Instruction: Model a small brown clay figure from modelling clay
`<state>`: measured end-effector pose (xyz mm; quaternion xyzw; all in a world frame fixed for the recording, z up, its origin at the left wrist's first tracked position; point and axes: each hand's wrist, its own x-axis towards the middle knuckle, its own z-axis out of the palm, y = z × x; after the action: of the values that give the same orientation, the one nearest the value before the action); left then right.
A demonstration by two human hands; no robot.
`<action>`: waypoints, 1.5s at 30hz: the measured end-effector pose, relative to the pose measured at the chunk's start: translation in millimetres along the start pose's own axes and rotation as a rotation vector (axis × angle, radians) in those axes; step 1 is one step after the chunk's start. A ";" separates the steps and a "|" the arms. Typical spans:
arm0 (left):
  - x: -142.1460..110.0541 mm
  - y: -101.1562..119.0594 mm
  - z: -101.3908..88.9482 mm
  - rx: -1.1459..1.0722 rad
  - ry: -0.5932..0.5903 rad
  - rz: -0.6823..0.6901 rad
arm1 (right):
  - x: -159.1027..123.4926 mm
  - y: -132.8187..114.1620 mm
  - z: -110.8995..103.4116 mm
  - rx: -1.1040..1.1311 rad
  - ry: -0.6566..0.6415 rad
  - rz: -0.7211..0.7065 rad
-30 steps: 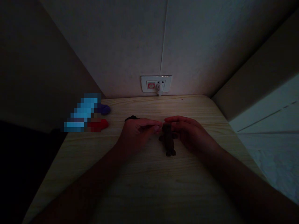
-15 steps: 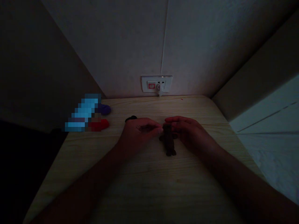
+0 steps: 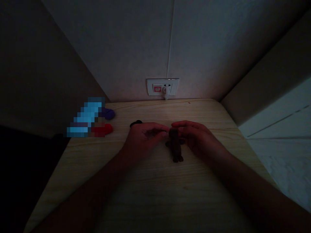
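Observation:
A small dark brown figure [image 3: 175,147], apparently of modelling clay, lies on the wooden tabletop with a head, two stubby arms and two feet. My right hand [image 3: 200,137] is curled along its right side, its fingertips holding the head end. To the left, thumb and forefinger of my left hand [image 3: 145,137] are pinched together close beside the head. A tiny dark bit seems to show at those fingertips, too small to name. Behind my left hand sits a black lump [image 3: 136,123], partly hidden by it.
At the tabletop's [image 3: 155,200] left edge lie a purple lump [image 3: 109,113], a red lump [image 3: 107,128] and a bright pixelated patch [image 3: 87,116]. A wall socket [image 3: 162,87] with a plug stands behind. A tiny red speck [image 3: 189,103] lies near the wall.
My left fingertips moved right to the figure's head, then drew back slightly to the left. My right hand and the figure have stayed nearly still.

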<state>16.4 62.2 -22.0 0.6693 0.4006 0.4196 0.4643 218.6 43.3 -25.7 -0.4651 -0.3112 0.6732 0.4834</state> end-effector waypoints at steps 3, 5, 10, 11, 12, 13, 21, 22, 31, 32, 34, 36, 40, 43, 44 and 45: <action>0.2 -1.2 -0.3 -0.006 0.001 -0.011 | -0.4 0.5 -0.8 -0.004 -0.013 0.002; 0.4 -1.6 -0.8 0.006 -0.006 -0.008 | -0.6 0.6 -1.0 -0.003 -0.012 0.000; 0.4 -3.9 -1.6 0.002 -0.014 0.037 | -0.9 0.2 -0.6 -0.010 -0.009 -0.007; 0.3 -4.6 -1.6 -0.006 -0.012 0.033 | -1.0 0.0 -0.3 -0.012 -0.009 -0.003; 0.3 -5.4 -1.5 -0.014 -0.010 0.026 | -1.2 -0.3 0.0 -0.013 -0.008 0.000; 0.2 -6.1 -1.4 -0.019 -0.005 0.019 | -1.4 -0.5 0.2 -0.012 -0.005 0.003; 0.1 -7.5 -2.4 0.028 -0.011 0.015 | -1.9 -1.5 0.5 -0.022 0.000 0.011; 0.2 -7.0 -2.5 0.039 -0.013 0.019 | -1.6 -1.5 0.8 -0.021 -0.002 0.014; 0.1 -2.9 -1.9 0.108 0.002 0.034 | -2.7 -1.1 0.6 -0.019 -0.006 0.006; 0.2 -2.8 -1.8 0.109 0.003 0.037 | -2.8 -1.1 0.5 -0.020 -0.004 0.006; 0.4 -2.3 -1.8 0.115 -0.001 0.043 | -2.5 -1.1 0.6 -0.023 -0.002 0.002; 0.4 -1.2 -1.9 0.128 -0.013 0.043 | -1.9 -1.0 0.8 -0.026 0.001 -0.002; -0.2 1.4 -1.7 0.144 -0.032 0.017 | -1.1 -0.6 1.1 -0.031 0.002 0.001; -0.9 1.9 -1.3 0.140 -0.045 0.024 | -1.1 -0.4 1.0 -0.021 0.009 0.000; -1.0 1.8 -1.1 0.129 -0.050 0.024 | -1.2 -0.4 1.0 -0.018 0.010 -0.001; -1.0 1.7 -1.0 0.112 -0.052 0.017 | -1.4 -0.3 0.9 -0.015 0.008 -0.003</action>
<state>15.4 61.1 -20.4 0.7082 0.4055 0.3831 0.4327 218.0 42.1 -24.6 -0.4711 -0.3150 0.6681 0.4821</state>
